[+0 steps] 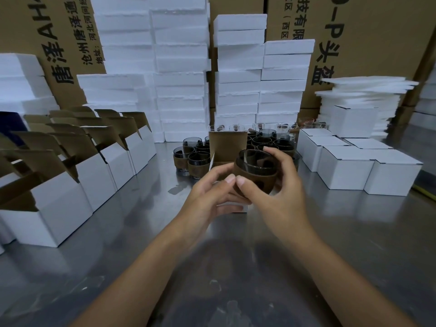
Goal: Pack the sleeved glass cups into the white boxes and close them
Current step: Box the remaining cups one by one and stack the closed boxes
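Currently the sleeved glass cup, tilted at frame centre, sits in the right hand's curled fingers, just over the open white box. The left hand loosely pinches the box's near wall. Insertion seems underway; next the cup needs lowering upright and the flaps folding. All this is on a steel table, with foam slabs stacked behind.

Smoky grey glass cup in brown sleeve; white boxes, brown inside.

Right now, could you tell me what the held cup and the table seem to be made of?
Cup: smoky transparent glass, see-through wall; its brown sleeve looks matte, perhaps cork or felt. Table: brushed metal, likely steel, showing blurred reflections.
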